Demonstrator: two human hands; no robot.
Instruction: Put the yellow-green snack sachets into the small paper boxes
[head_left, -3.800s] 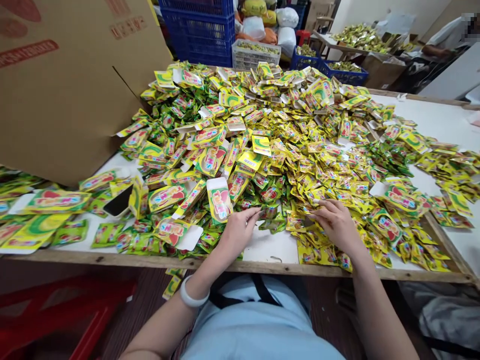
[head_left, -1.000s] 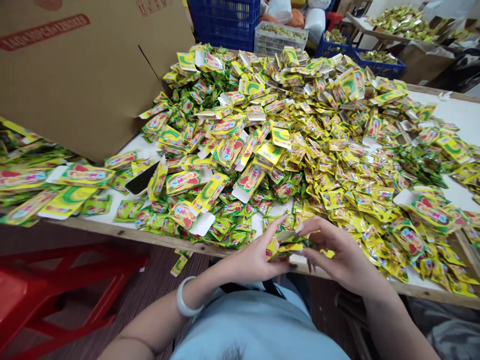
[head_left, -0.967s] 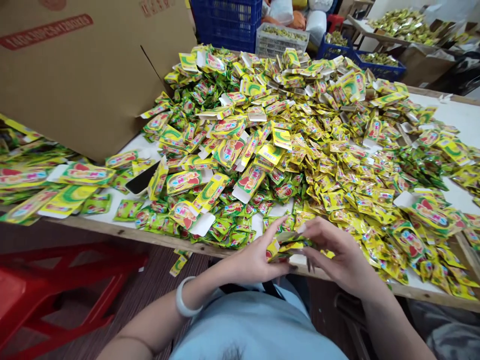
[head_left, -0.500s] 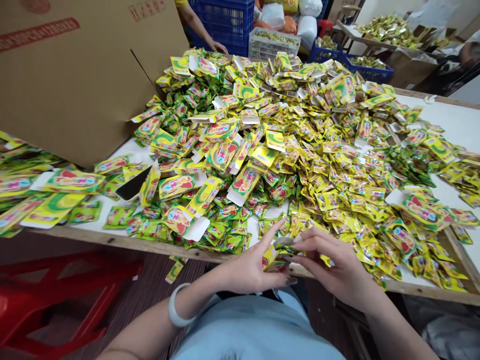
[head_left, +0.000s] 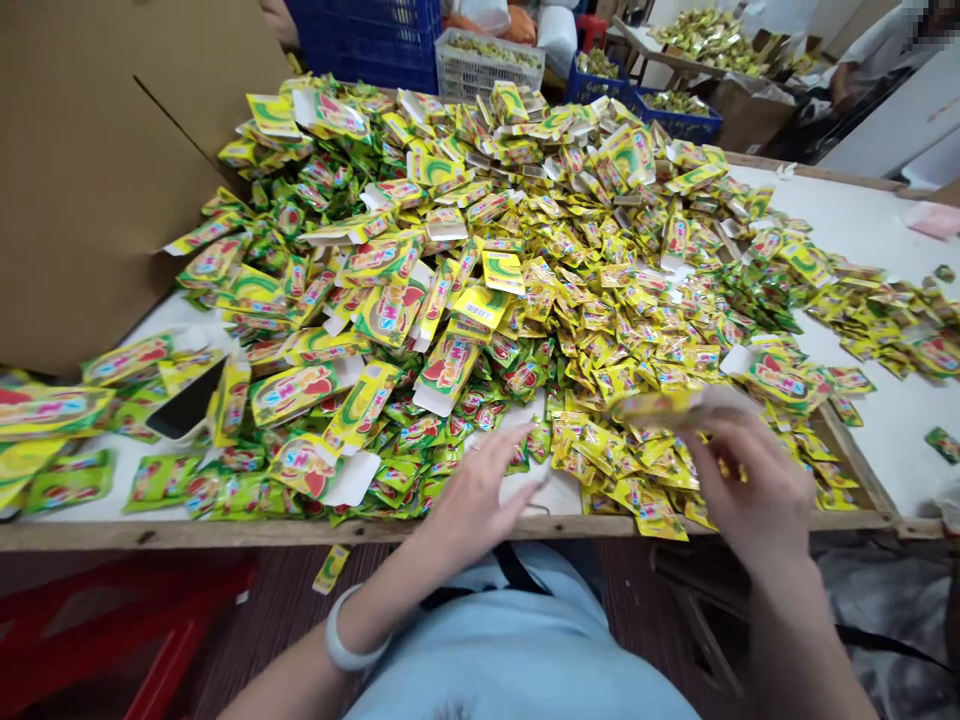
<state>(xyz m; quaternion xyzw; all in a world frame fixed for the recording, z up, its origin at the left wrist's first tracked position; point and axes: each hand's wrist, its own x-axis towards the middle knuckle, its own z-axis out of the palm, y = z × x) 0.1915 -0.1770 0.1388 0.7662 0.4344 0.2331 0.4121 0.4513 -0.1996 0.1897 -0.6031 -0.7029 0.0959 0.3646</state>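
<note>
My right hand (head_left: 757, 480) is raised over the yellow sachets (head_left: 637, 350), its fingers pinching a small flat yellow candy box (head_left: 660, 408) that is smeared by motion. My left hand (head_left: 476, 495) is open at the front edge of the table, thumb apart from the fingers, beside the green sachets (head_left: 450, 430). Nothing shows in it. Several printed yellow-green boxes (head_left: 390, 312), some with white flaps sticking out, lie across the heap left of the yellow sachets.
A large cardboard carton (head_left: 112, 180) stands on the left of the table. Near it lies a dark phone (head_left: 187, 402). A wooden rim (head_left: 262, 530) edges the table. Behind are blue crates (head_left: 367, 45) and a white crate (head_left: 487, 70). A red stool (head_left: 142, 620) is below left.
My hands have parted. My right hand has moved right and up with the box, while my left stays near the table edge, emptied. The view has shifted right.
</note>
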